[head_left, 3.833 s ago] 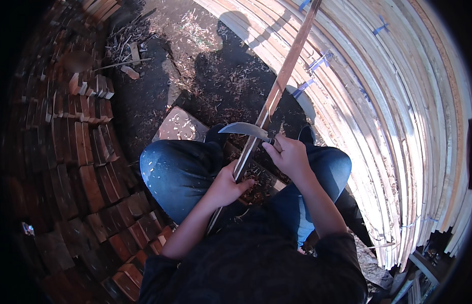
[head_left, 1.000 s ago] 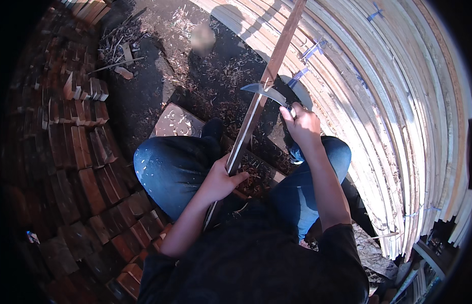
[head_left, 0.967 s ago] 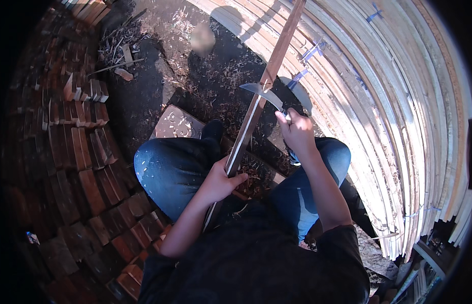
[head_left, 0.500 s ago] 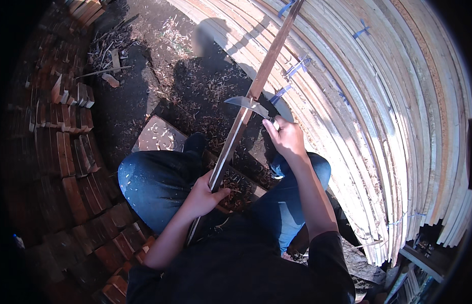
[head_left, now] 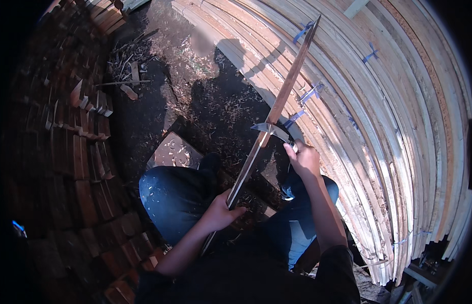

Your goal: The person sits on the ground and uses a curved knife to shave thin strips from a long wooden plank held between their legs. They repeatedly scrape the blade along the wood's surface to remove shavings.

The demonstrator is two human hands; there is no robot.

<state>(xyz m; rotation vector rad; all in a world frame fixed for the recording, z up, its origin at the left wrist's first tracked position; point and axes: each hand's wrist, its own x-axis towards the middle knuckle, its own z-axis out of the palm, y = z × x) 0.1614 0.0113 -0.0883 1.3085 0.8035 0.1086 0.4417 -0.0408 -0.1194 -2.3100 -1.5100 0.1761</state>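
Note:
A long, narrow brown wooden strip [head_left: 291, 83] slants from my lap up over the timber stack, its far tip pointed in outline. Around its near part my left hand [head_left: 223, 212] is closed, thumb lying across to the right. A pale band runs along the strip between this hand and the blade. My right hand [head_left: 306, 159] grips the handle of a knife with a curved metal blade [head_left: 276, 131]; the fingers mostly hide that handle. The blade lies crosswise against the strip, about midway along it. How deep its edge sits in the wood I cannot tell.
Long pale boards [head_left: 368, 147], tied with blue strips, are stacked on the right. Dark cut wood blocks [head_left: 84, 197] are piled at the left. Shavings litter the dark soil [head_left: 195, 116]; a brown slab [head_left: 175, 150] lies beyond my left knee [head_left: 165, 195].
The whole view has shifted, so things sit lower and further right. The wooden strip's far tip now shows. Both hands keep their holds, and the blade stays against the strip.

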